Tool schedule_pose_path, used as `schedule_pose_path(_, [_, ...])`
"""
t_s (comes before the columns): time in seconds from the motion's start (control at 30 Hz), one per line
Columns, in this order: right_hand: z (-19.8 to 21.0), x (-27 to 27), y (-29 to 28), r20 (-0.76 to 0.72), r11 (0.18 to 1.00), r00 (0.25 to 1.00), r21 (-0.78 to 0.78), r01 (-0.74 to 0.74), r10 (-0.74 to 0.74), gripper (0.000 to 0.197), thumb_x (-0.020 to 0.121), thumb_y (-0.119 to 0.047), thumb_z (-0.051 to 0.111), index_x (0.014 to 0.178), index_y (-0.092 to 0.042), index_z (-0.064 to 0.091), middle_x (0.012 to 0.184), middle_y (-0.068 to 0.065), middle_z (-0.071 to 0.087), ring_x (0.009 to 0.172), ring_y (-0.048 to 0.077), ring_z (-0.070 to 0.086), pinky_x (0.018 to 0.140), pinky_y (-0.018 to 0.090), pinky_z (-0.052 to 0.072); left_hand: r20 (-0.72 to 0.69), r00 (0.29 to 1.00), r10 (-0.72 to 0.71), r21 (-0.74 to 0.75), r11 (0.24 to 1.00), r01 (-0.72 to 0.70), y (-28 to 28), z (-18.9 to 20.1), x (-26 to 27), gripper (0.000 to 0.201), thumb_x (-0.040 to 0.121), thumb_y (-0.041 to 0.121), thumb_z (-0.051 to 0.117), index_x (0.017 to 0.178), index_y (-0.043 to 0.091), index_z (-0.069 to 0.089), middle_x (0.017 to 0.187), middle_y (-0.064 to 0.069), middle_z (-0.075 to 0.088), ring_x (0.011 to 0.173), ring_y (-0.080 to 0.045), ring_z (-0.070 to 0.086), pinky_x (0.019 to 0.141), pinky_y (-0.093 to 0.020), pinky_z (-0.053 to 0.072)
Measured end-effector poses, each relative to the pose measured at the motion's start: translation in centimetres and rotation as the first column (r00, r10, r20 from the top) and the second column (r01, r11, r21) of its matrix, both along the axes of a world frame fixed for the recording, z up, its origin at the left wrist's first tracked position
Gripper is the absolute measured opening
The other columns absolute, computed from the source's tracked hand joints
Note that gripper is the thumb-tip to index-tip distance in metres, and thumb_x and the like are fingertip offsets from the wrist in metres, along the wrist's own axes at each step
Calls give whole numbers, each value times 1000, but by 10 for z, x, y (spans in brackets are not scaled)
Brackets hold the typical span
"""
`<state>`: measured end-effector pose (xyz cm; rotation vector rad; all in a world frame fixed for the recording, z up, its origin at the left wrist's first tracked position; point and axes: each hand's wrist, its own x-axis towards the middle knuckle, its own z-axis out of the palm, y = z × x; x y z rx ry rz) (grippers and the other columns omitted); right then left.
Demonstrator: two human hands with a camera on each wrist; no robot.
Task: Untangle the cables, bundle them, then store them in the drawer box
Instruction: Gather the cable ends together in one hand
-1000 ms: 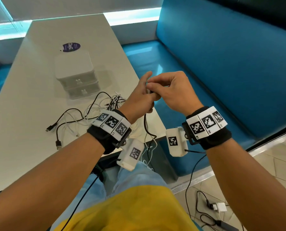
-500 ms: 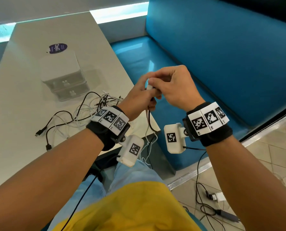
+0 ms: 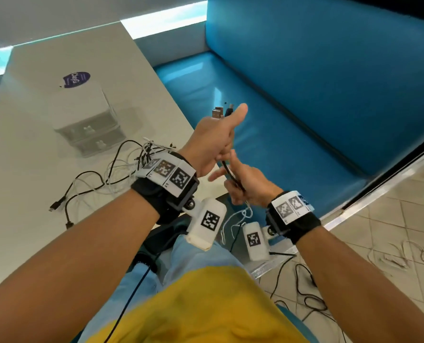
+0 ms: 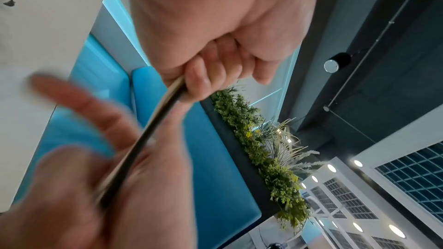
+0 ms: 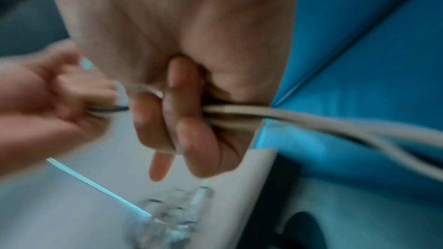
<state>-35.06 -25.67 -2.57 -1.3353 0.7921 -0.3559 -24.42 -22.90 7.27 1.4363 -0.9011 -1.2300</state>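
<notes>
My left hand [image 3: 216,142] is raised off the table's right edge and grips a black and a white cable in its fist [image 4: 215,63]. Two plugs [image 3: 221,112] stick up above the thumb. The cables [image 3: 230,172] run taut down to my right hand [image 3: 245,188], whose fingers [image 5: 187,120] curl round them. Its forefinger points out toward the table. A white cable tail [image 3: 240,216] dangles below the right hand. The tangle [image 3: 131,167] of black and white cables lies on the table. Behind it stands the white drawer box [image 3: 82,120], both drawers closed.
The grey table [image 3: 32,231] has a purple sticker [image 3: 76,79] beyond the box. A blue bench seat [image 3: 292,134] lies to the right under my hands. Loose cables [image 3: 305,293] lie on the tiled floor at lower right.
My hands were pinching together at one spot. Now they are apart: the left one is higher with the plugs above it, and the right has slid down along the cables toward my body.
</notes>
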Motion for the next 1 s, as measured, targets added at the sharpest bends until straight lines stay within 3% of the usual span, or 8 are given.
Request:
schedule_pose_path(0.17, [-73,-44,-10,-306,994,947,-76,81,-100,70,101,-54,24,76,-3,64,37,-4,32,38,16,31,48,28,33,153,939,-307,96,951,295,7,-11,-12,46,94,40,56,62,24,27,47,6,19,42,-12,14,41,-23,14])
schedule_pose_path(0.33, [-119,-73,-13,-458,971,856,-144,193,-238,57,101,-44,36,64,-7,61,47,6,45,41,21,44,54,30,39,343,810,-476,148,879,454,15,-25,-23,50,94,43,55,52,22,40,44,7,24,39,-13,20,45,-25,19])
schedule_pose_path(0.43, [-117,-74,-21,-413,945,853,-206,254,-319,42,101,-38,42,80,-10,65,60,6,60,56,16,56,59,27,40,438,764,-473,151,877,456,14,-37,-30,23,95,29,56,88,10,67,35,11,35,34,-4,30,46,-23,27])
schedule_pose_path(0.57, [-81,-69,-35,-235,865,845,-287,413,-481,24,96,-23,55,82,-7,66,73,7,64,61,9,57,62,24,43,476,821,-316,79,945,318,6,-52,-37,29,92,11,58,121,14,55,61,15,45,48,3,44,47,-7,31])
schedule_pose_path(0.67, [-24,-62,-27,65,800,833,-244,548,-550,20,99,-21,51,100,-7,66,84,4,62,64,9,57,49,11,39,453,852,-263,88,964,251,0,-66,-39,23,93,8,54,112,19,47,92,1,53,71,-9,47,55,-9,35])
schedule_pose_path(0.73, [5,-57,-20,184,824,877,-301,481,-444,25,100,-24,49,112,-10,65,90,-4,62,70,1,58,53,9,41,409,877,-251,39,965,258,-3,-72,-43,21,94,0,49,113,8,51,100,-11,63,73,-7,52,60,-9,39])
schedule_pose_path(0.87, [22,-49,-14,13,750,948,-609,259,-317,14,91,-37,54,91,-35,69,85,-14,70,86,7,65,83,28,51,337,917,-213,-115,958,264,-4,-67,-48,36,85,-20,32,102,-1,58,71,11,57,59,11,54,56,-3,38])
schedule_pose_path(1.0, [29,-44,-10,-101,654,928,-737,173,-359,22,96,-32,50,91,-27,70,83,-11,70,87,14,62,83,35,50,320,929,-186,-123,964,235,-3,-66,-49,35,86,-17,33,74,11,48,43,18,49,41,5,44,44,-6,30])
